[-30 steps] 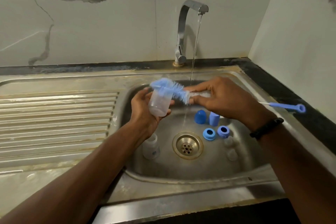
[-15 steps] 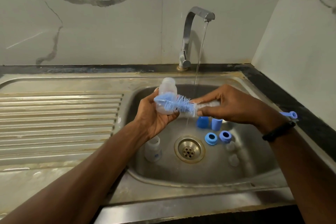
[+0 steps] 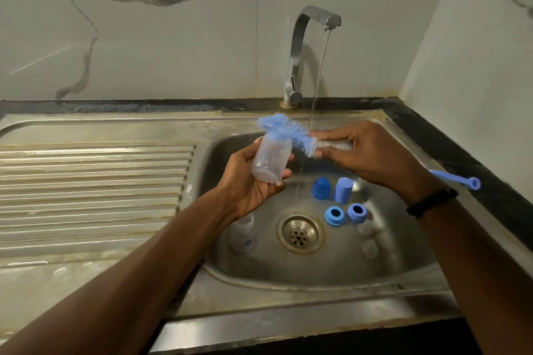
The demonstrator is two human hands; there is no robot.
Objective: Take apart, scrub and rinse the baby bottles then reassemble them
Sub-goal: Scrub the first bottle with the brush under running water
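Observation:
My left hand grips a clear baby bottle over the sink basin, its base tilted toward me and its mouth facing away. My right hand holds a blue bottle brush just behind the bristles. The bristle head lies across the bottle's mouth end. The brush's blue handle tip sticks out past my right wrist. A second clear bottle stands in the basin left of the drain. Two blue caps, two blue collar rings and two clear teats lie right of the drain.
The tap runs a thin stream of water down between my hands into the steel sink. The drain sits mid-basin. A ribbed draining board stretches left. A black counter edge and marble walls close the right and back.
My left hand tipped the bottle from upright to base-toward-me. The brush head moved up from the bottle's side to its mouth end.

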